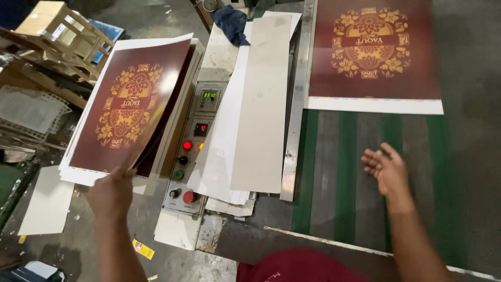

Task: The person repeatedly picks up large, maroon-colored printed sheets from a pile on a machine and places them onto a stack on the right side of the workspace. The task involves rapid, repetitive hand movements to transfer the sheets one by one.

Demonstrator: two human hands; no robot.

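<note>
Two maroon printed sheets with a gold floral emblem show here. One, the lifted sheet (128,107), is pinched at its near edge by the left hand (111,192), fingers closed on the corner, and it tilts up and away from that hand over a stack of sheets (78,175) with white margins lying just beneath. The other, the far sheet (373,55), lies flat well beyond the right hand (385,169), on a conveyor (344,172) striped green and grey, a white border along its near edge. The right hand hovers over the belt, palm up, fingers loosely spread, holding nothing, forearm reaching in from the lower right. Between the hands sits a control panel (190,151) with a green number display, a lit red button and further red and green knobs. Beside it, nearer the right hand, plain grey boards (258,109) lean over white ones. A dark blue cloth (231,23) lies beyond them.
</note>
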